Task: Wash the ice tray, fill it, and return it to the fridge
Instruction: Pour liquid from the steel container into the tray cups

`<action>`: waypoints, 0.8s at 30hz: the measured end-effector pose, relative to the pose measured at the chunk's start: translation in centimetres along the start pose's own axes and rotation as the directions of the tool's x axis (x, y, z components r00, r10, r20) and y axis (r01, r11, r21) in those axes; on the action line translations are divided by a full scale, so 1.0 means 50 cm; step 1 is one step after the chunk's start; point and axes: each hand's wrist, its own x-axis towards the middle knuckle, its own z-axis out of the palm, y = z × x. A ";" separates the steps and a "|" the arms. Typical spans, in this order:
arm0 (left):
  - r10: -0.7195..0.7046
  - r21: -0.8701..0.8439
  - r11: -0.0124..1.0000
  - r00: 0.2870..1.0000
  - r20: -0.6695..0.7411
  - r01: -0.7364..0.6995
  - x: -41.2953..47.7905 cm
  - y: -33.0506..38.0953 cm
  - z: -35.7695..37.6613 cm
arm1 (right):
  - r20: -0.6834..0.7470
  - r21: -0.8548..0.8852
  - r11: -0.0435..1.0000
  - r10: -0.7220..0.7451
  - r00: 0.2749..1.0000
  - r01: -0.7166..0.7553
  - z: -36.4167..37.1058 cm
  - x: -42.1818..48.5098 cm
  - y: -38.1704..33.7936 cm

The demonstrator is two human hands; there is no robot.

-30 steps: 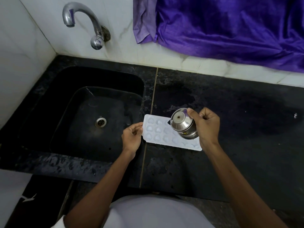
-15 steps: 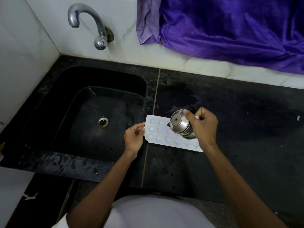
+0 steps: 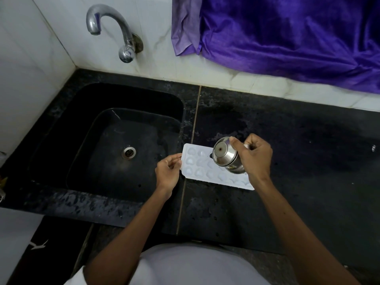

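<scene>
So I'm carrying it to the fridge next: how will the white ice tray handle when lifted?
The ice tray looks thin and flat, so it probably flexes if lifted by one end. Its shallow open cups would likely spill when tilted. The counter looks wet, so it may slide if pushed.

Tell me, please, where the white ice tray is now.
In the head view, the ice tray lies on the black counter just right of the sink, the left hand pinching its left end, below the tilted steel pot.

The left hand (image 3: 167,172) pinches the white ice tray's (image 3: 197,167) end on the black worktop (image 3: 308,171). The right hand (image 3: 256,159) holds a tipped steel pot (image 3: 225,154) above it.
</scene>
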 end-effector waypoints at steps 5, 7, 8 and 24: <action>0.002 -0.001 1.000 1.000 0.003 -0.002 -0.001 0.002 -0.001 | 0.003 -0.002 1.000 -0.007 1.000 0.007 -0.001 0.000 0.000; 0.006 -0.003 1.000 1.000 0.004 -0.006 -0.001 0.002 -0.001 | 0.002 0.000 1.000 -0.001 1.000 0.001 -0.002 0.000 -0.002; 0.007 -0.004 1.000 1.000 0.003 -0.007 -0.002 0.003 -0.001 | 0.003 0.006 1.000 0.006 1.000 -0.006 -0.002 0.000 -0.003; -0.006 -0.024 1.000 1.000 0.023 0.006 0.003 0.003 -0.004 | 0.040 0.196 0.967 0.160 0.986 -0.164 0.018 0.006 -0.025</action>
